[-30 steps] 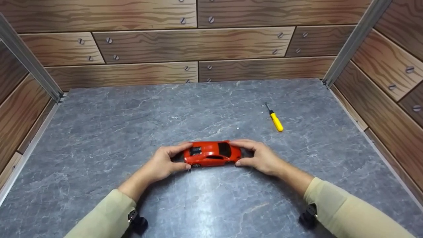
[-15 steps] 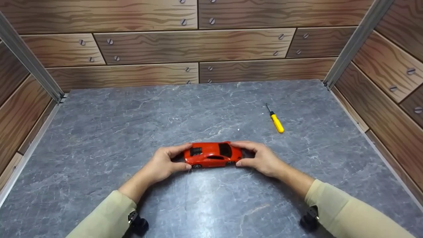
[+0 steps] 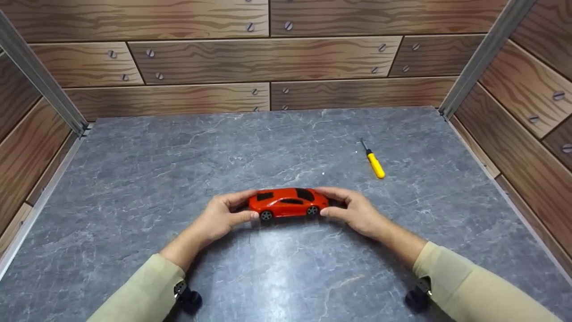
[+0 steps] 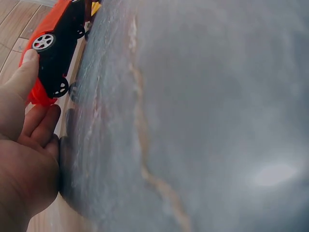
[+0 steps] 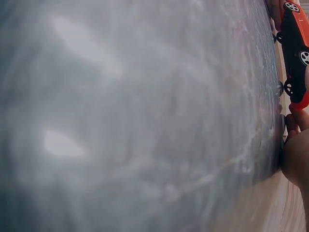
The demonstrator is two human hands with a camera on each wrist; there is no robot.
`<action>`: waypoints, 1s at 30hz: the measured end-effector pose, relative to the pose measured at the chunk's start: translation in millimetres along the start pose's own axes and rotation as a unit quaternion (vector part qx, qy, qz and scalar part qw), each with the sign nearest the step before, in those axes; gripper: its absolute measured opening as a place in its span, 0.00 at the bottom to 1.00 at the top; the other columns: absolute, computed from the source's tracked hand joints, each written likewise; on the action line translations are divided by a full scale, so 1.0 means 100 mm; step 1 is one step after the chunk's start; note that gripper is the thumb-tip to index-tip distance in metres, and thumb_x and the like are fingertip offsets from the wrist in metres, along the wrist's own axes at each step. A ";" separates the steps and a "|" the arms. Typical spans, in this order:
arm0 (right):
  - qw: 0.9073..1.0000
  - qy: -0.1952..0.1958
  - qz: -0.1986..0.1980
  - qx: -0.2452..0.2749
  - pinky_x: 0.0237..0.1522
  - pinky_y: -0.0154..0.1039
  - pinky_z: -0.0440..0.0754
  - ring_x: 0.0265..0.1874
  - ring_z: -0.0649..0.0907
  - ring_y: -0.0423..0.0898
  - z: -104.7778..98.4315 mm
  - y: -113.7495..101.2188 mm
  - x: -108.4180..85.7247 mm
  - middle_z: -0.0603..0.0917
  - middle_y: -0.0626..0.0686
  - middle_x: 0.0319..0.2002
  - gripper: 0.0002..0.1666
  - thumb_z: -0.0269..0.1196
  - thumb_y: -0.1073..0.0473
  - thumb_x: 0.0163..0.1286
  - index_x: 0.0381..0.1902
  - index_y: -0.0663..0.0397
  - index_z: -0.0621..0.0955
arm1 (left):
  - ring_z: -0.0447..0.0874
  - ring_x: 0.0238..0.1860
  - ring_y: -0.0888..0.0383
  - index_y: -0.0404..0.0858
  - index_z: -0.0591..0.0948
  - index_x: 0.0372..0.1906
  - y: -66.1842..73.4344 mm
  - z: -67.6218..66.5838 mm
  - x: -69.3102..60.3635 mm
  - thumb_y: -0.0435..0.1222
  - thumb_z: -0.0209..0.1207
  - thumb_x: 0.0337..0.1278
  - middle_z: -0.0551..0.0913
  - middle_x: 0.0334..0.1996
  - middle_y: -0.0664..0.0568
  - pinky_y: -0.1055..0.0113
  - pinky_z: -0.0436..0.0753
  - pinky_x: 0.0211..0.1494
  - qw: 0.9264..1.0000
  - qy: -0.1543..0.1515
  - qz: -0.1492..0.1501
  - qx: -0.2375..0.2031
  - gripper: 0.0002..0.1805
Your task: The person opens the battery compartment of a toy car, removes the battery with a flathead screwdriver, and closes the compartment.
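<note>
A red toy car [image 3: 286, 202] is held between both hands in the head view, its nose to the right. My left hand [image 3: 222, 217] grips the rear end, thumb on the near side and fingers on the far side. The front end is pinched the same way by my right hand [image 3: 357, 212]. The car is tilted, near side raised; its black underside shows in the left wrist view, where the car [image 4: 55, 53] has its far wheels close to the tabletop. Whether those wheels touch the surface, I cannot tell.
A screwdriver [image 3: 374, 163] with a yellow handle lies on the grey marbled tabletop [image 3: 178, 152], beyond the right hand. Small white specks are near it. Wood-patterned panels [image 3: 268, 62] and metal corner posts [image 3: 478, 53] enclose the back and sides.
The near side of the car has tipped up, so its near wheels and side now show more. Both thumbs have risen with it. The screwdriver has stayed in place.
</note>
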State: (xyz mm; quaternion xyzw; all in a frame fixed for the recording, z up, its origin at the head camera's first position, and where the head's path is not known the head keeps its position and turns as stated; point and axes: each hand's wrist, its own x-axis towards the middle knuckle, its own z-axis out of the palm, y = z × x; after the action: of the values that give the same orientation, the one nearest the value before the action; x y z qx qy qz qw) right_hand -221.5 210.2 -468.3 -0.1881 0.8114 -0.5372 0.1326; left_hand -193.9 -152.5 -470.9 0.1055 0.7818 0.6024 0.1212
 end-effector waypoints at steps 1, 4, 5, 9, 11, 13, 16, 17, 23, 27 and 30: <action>1.000 -0.001 -0.002 0.000 0.71 0.40 0.71 0.69 0.76 0.49 0.00 0.00 0.00 0.81 0.51 0.70 0.34 0.74 0.55 0.70 0.72 0.48 0.80 | 0.85 0.61 0.48 0.42 0.78 0.73 0.00 0.00 0.00 0.37 0.76 0.59 0.81 0.68 0.42 0.62 0.83 0.64 1.000 0.002 -0.002 -0.005 0.36; 1.000 0.006 0.000 -0.001 0.65 0.33 0.75 0.66 0.78 0.49 0.00 0.00 -0.01 0.81 0.52 0.69 0.32 0.73 0.55 0.71 0.72 0.48 0.81 | 0.85 0.62 0.49 0.39 0.78 0.73 0.00 0.02 0.01 0.36 0.75 0.61 0.81 0.68 0.41 0.68 0.84 0.59 1.000 0.007 0.000 -0.019 0.35; 1.000 0.010 0.000 0.000 0.63 0.32 0.76 0.65 0.79 0.49 0.00 0.00 -0.01 0.82 0.52 0.69 0.32 0.73 0.55 0.71 0.71 0.48 0.81 | 0.85 0.62 0.49 0.38 0.78 0.73 0.00 0.02 0.02 0.36 0.74 0.62 0.81 0.68 0.41 0.69 0.84 0.59 1.000 0.009 0.003 -0.019 0.34; 0.999 0.034 -0.006 0.004 0.62 0.30 0.77 0.65 0.80 0.47 0.02 -0.01 -0.01 0.84 0.52 0.66 0.28 0.73 0.56 0.71 0.68 0.50 0.84 | 0.85 0.62 0.50 0.35 0.79 0.71 0.00 0.05 0.04 0.37 0.74 0.63 0.83 0.64 0.40 0.69 0.82 0.61 0.999 0.025 0.013 -0.019 0.33; 0.999 0.046 -0.011 0.011 0.61 0.30 0.78 0.63 0.81 0.46 0.03 -0.02 -0.01 0.85 0.53 0.64 0.27 0.73 0.58 0.71 0.67 0.53 0.85 | 0.87 0.58 0.51 0.35 0.80 0.70 0.00 0.06 0.05 0.37 0.74 0.63 0.86 0.61 0.40 0.69 0.84 0.59 0.999 0.036 0.014 -0.020 0.32; 0.998 0.057 -0.015 0.017 0.60 0.30 0.78 0.61 0.82 0.44 0.04 -0.02 -0.01 0.86 0.55 0.62 0.26 0.73 0.59 0.71 0.66 0.55 0.85 | 0.88 0.55 0.53 0.36 0.81 0.69 0.00 0.07 0.05 0.37 0.74 0.63 0.87 0.58 0.41 0.70 0.84 0.56 0.998 0.050 0.015 -0.017 0.30; 0.997 0.071 -0.023 0.022 0.57 0.29 0.80 0.57 0.84 0.43 0.05 -0.03 0.00 0.87 0.57 0.60 0.24 0.73 0.61 0.71 0.64 0.58 0.85 | 0.88 0.53 0.55 0.35 0.83 0.67 0.00 0.07 0.05 0.35 0.73 0.64 0.89 0.56 0.41 0.71 0.84 0.54 0.997 0.069 0.023 -0.014 0.27; 0.997 0.075 -0.025 0.020 0.57 0.29 0.80 0.56 0.84 0.42 0.06 -0.04 0.00 0.88 0.58 0.59 0.24 0.72 0.61 0.72 0.64 0.58 0.85 | 0.88 0.53 0.56 0.34 0.84 0.66 0.01 0.08 0.05 0.34 0.73 0.64 0.89 0.55 0.41 0.72 0.84 0.54 0.997 0.074 0.026 -0.014 0.26; 0.995 0.087 -0.048 0.004 0.58 0.30 0.80 0.57 0.84 0.43 0.05 -0.06 0.01 0.88 0.59 0.58 0.21 0.69 0.61 0.75 0.63 0.59 0.85 | 0.90 0.51 0.54 0.32 0.86 0.60 0.08 0.09 0.07 0.31 0.72 0.64 0.90 0.51 0.39 0.72 0.85 0.52 0.993 0.109 0.033 -0.021 0.21; 0.995 0.084 -0.062 0.006 0.61 0.30 0.79 0.59 0.83 0.43 0.03 -0.07 0.02 0.86 0.59 0.60 0.21 0.66 0.62 0.77 0.65 0.59 0.84 | 0.92 0.46 0.50 0.31 0.85 0.61 0.13 0.09 0.09 0.31 0.70 0.66 0.89 0.51 0.37 0.71 0.86 0.52 0.992 0.118 0.029 -0.045 0.20; 0.994 0.079 -0.071 0.014 0.61 0.31 0.80 0.60 0.83 0.43 0.01 -0.07 0.03 0.86 0.59 0.61 0.22 0.65 0.63 0.78 0.67 0.58 0.83 | 0.94 0.41 0.47 0.32 0.84 0.63 0.17 0.09 0.09 0.32 0.69 0.68 0.89 0.51 0.37 0.68 0.87 0.53 0.991 0.114 0.027 -0.064 0.21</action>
State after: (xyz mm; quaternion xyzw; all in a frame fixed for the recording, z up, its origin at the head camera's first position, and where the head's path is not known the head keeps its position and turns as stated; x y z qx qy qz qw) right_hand -222.6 206.1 -462.1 -0.2003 0.7966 -0.5695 0.0316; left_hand -199.5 -137.3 -457.1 0.0493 0.7470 0.6626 0.0219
